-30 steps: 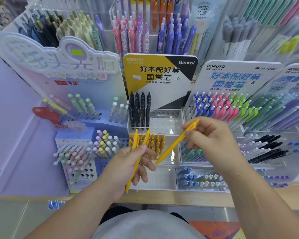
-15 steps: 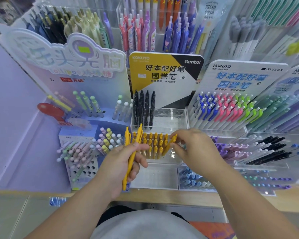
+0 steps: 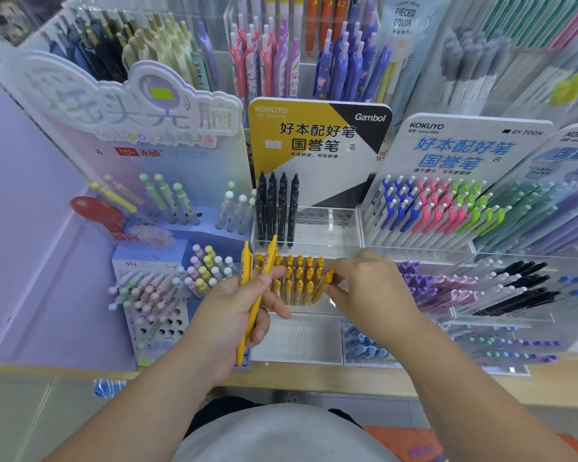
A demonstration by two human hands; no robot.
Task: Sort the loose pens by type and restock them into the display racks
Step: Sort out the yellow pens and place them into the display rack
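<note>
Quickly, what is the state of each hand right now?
Left hand: gripping two yellow plastic pens.
Right hand: pinching another yellow plastic pen.

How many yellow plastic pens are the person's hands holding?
3. Two yellow pens gripped in the left hand; one pinched by the right hand. Others may be hidden.

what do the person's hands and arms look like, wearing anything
Two bare hands, the left hand and right hand, no gloves, rings or watch in view. The left forearm and right forearm are uncovered to the frame edge, so no sleeves show. A light grey shirt shows at the bottom.
</note>
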